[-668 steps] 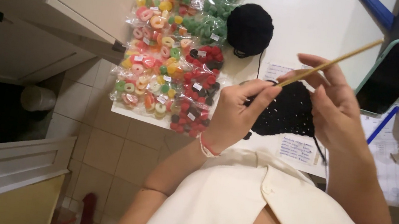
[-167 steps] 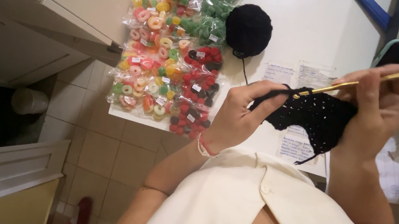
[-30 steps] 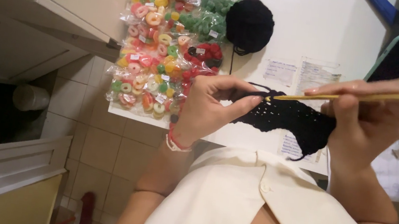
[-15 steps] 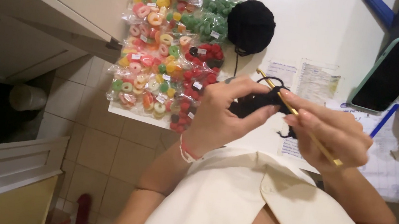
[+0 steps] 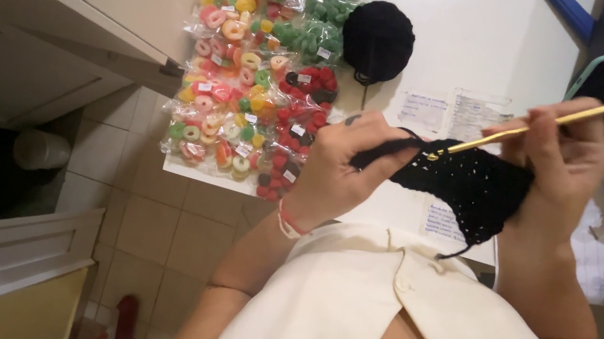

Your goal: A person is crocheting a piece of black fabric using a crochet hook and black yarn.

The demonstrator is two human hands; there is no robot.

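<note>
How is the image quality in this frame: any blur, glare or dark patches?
Head view: even indoor light; the black crochet piece loses stitch detail in its darkness; right hand slightly soft; candy bags show small glints; the lower left corner is in deep shadow.

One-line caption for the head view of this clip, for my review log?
Left hand holds black crochet work, right hand the golden hook, over a white table with candy bags and a yarn ball.
</note>
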